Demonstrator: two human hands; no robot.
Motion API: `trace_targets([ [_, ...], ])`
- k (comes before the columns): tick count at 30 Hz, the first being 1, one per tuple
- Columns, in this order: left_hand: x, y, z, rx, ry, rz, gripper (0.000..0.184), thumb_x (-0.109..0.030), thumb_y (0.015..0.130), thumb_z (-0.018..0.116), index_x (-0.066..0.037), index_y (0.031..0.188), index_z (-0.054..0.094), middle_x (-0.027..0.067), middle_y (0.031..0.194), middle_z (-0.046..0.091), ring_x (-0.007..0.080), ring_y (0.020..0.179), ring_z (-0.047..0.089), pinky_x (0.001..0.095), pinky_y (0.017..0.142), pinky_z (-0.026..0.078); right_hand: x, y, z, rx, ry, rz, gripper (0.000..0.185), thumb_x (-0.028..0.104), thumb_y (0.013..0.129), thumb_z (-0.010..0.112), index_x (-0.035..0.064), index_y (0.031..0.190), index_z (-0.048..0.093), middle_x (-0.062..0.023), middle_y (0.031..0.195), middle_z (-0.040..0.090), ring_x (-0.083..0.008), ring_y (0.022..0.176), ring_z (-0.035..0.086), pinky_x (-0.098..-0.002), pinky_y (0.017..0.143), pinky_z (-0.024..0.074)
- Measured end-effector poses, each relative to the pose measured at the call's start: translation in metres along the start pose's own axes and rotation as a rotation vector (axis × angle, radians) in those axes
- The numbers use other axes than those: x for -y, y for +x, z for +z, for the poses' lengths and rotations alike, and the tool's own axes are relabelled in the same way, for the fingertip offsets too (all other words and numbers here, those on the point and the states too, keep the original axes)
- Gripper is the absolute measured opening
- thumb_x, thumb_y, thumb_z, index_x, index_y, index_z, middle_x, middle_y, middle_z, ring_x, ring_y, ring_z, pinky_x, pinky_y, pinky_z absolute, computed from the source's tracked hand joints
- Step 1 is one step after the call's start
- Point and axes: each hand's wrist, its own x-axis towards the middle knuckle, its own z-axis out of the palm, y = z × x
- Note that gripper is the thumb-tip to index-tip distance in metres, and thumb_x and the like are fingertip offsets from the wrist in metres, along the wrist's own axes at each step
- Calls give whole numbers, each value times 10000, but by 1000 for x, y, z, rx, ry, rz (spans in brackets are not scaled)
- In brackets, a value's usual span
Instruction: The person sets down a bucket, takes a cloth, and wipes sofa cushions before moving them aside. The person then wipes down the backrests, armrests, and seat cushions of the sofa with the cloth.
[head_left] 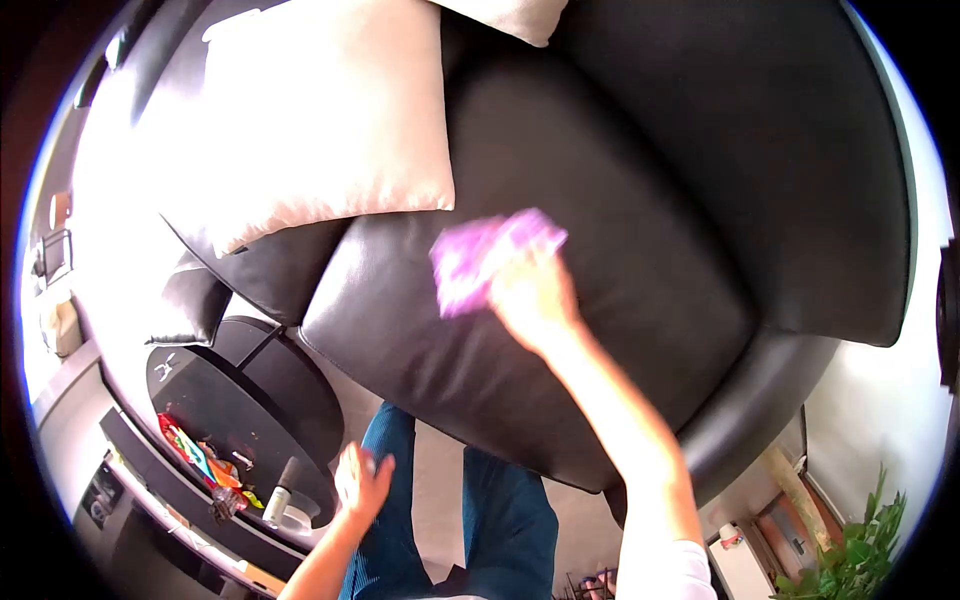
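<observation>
My right hand [537, 298] is closed on a purple cloth [470, 262], which lies against the black leather seat cushion [640, 270] of a sofa. Hand and cloth are slightly blurred. Down by my left knee, my left hand [362, 485] hangs with its fingers loosely apart and holds nothing that I can see. A large pale pillow [340, 120] rests on the sofa, just beyond the cloth and to its left.
Left of my legs stands a low dark round table [215, 385] with a spray bottle [282, 495] and colourful packets [195, 450]. The sofa's armrest [765, 395] curves along the right. A green plant [855, 545] is at lower right.
</observation>
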Motion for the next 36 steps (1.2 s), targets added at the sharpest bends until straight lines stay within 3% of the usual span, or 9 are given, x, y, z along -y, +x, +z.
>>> trace_targets([
  [5, 4, -39, -21, 252, 136, -26, 456, -255, 641, 836, -82, 910, 511, 132, 857, 511, 334, 855, 537, 442, 730, 435, -161, 83, -10, -413, 42, 702, 491, 329, 983, 465, 114, 1423, 435, -156, 1481, 386, -421, 1361, 355, -621, 1109, 230],
  [14, 29, -36, -11, 258, 101, -28, 334, -215, 659, 809, -95, 823, 544, 107, 871, 546, 307, 886, 545, 426, 763, 427, 175, 8, 40, -10, 129, -232, 483, 321, 978, 380, 150, 1425, 450, -138, 1493, 402, -328, 1401, 333, -554, 1150, 204],
  [18, 36, -28, -12, 269, 88, -24, 321, -211, 663, 803, -94, 819, 549, 101, 869, 548, 307, 878, 546, 428, 757, 428, 138, 41, 18, 1, 27, -570, 440, 276, 912, 477, 115, 1314, 555, -124, 1377, 524, -285, 1346, 407, -523, 1124, 275],
  [19, 38, -26, -12, 280, 69, -38, 316, -208, 666, 801, -94, 819, 548, 100, 866, 548, 306, 875, 546, 428, 755, 428, 113, 71, -15, 305, 56, -400, 369, 269, 882, 515, 77, 1182, 611, -109, 1221, 612, -241, 1233, 502, -464, 1083, 343],
  [20, 41, -26, -13, 280, 62, -43, 316, -208, 666, 801, -94, 819, 548, 100, 866, 548, 306, 875, 546, 428, 755, 428, 75, 81, 21, -192, 324, -274, 314, 214, 853, 552, 84, 1130, 619, -125, 1182, 613, -260, 1161, 536, -405, 1068, 364],
  [22, 46, -27, -13, 266, 71, -23, 308, -204, 674, 796, -93, 817, 547, 100, 860, 545, 305, 870, 546, 429, 750, 427, 11, 130, -46, -120, 62, 41, 353, 175, 866, 540, 45, 1194, 564, -163, 1180, 599, -336, 1103, 545, -438, 1060, 370],
  [24, 48, -27, -16, 275, 72, -36, 303, -205, 679, 793, -95, 814, 545, 100, 861, 543, 307, 869, 545, 428, 752, 426, -81, 146, 3, -412, -262, 165, 531, 348, 954, 491, 78, 1408, 437, -182, 1442, 430, -368, 1272, 467, -503, 1122, 276],
  [29, 53, -27, -14, 296, 55, -66, 293, -203, 685, 786, -96, 821, 549, 108, 871, 543, 315, 881, 544, 429, 760, 424, -118, 216, -17, -146, 61, 737, 626, 498, 958, 359, 207, 1507, 292, -140, 1552, 283, -370, 1406, 293, -559, 1133, 209],
  [36, 42, -32, -19, 345, 76, -93, 237, -217, 757, 736, -98, 868, 563, 105, 904, 544, 301, 930, 553, 422, 812, 432, 64, 131, 2, -246, -37, 170, 564, 324, 899, 561, 52, 1383, 463, -184, 1472, 384, -385, 1383, 315, -563, 1160, 153],
])
